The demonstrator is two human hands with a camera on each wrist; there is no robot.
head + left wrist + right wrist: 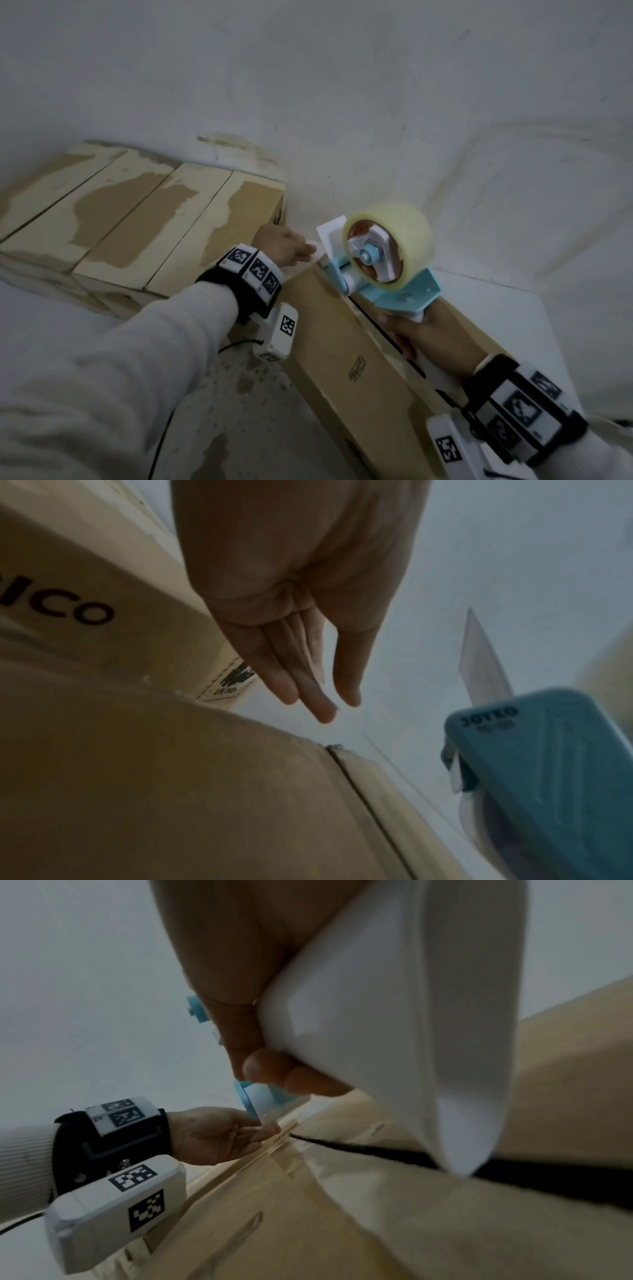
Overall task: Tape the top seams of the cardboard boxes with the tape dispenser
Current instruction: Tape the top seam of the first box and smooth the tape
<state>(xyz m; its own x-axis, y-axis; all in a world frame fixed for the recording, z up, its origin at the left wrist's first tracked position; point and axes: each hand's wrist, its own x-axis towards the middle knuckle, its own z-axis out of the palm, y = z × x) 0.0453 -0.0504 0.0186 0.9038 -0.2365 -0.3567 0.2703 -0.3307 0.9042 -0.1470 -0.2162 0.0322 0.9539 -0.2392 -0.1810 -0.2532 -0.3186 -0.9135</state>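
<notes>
Tape dispenser [383, 260] sits at the far end of the long box [346, 346] in front of you, your right hand [424, 337] wrapped round its white handle. Your left hand [286, 245], fingers straight and together, reaches the box's far end by the dispenser's mouth. You appear to be starting the strip; next, press the tape end down and draw back along the open seam [383, 329].
</notes>
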